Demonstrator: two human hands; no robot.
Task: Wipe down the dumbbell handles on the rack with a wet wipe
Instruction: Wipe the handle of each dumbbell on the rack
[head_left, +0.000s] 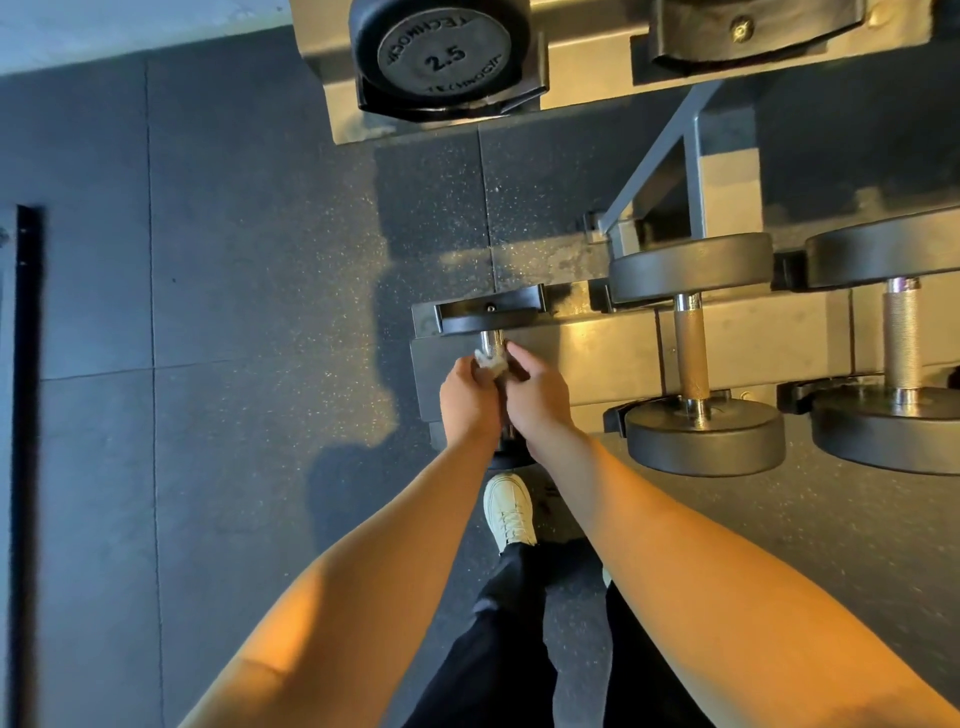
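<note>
In the head view, the left hand (470, 400) clasps the wet wipe (491, 364) round the handle (492, 343) of the leftmost dumbbell on the lower rack (597, 353). The right hand (537, 395) curls on the handle just beside it. A hard rub may roll this dumbbell off its cradle, onto the white shoe (509, 512) below.
</note>
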